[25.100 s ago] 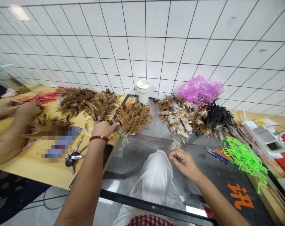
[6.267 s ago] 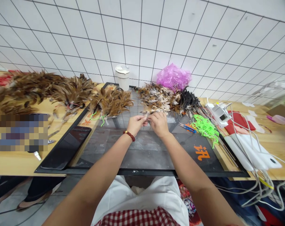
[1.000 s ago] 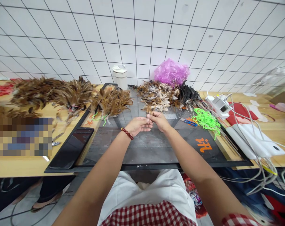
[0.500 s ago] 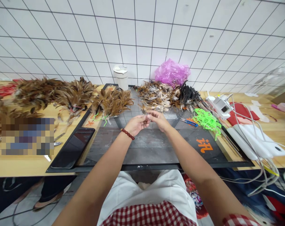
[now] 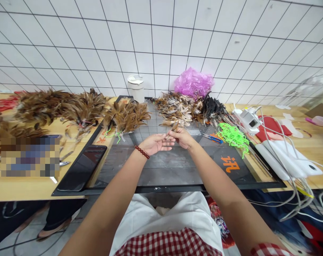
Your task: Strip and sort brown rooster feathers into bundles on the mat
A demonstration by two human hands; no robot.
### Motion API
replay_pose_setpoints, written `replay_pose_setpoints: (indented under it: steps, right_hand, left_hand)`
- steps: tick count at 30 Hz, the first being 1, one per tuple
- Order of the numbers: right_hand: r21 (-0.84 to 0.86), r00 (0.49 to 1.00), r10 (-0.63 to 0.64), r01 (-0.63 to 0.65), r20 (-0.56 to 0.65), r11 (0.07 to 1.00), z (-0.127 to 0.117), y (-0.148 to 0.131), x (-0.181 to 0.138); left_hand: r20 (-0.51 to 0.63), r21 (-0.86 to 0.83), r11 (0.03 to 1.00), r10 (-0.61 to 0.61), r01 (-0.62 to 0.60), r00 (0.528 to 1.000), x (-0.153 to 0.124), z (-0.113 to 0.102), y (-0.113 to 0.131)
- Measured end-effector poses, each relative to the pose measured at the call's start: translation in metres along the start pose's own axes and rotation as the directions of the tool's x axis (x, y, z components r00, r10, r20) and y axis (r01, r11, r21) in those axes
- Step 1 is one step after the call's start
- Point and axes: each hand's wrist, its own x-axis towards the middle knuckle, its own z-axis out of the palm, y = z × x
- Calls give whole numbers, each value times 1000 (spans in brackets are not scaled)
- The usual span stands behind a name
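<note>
As the left hand (image 5: 155,144) is hovering palm-up over the dark tabletop (image 5: 161,170), touching the quills (image 5: 168,137) with its grip unclear, the right hand (image 5: 183,138) is pinching a small feather tuft (image 5: 175,126), pointing away toward the mottled pile (image 5: 174,108), both hands equally near. The tuft is now leaning right, having tilted left half a second earlier.

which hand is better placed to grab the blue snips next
Likely the right hand: the blue snips lie on its side, beside the green cord, though it seems to pinch feathers. The left hand is farther off, with the right one in between.
</note>
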Motion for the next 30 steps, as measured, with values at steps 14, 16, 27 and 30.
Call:
replay_pose_setpoints:
  steps: [14, 16, 27, 30]
  right_hand:
    - [21, 994, 70, -72, 87, 997, 3, 2, -1]
    - [41, 998, 40, -42, 44, 998, 3, 3, 1]
    - [-265, 971, -220, 187, -97, 946, 12, 15, 9]
    - [-280, 969, -242, 219, -50, 935, 14, 18, 9]
  left_hand:
    - [6, 25, 999, -30, 30, 1000, 4, 0, -4]
    - [-51, 2, 999, 51, -51, 997, 5, 2, -4]
    - [-455, -66, 879, 394, -472, 798, 19, -2, -6]
    - [-457, -12, 886, 408, -464, 790, 22, 0, -8]
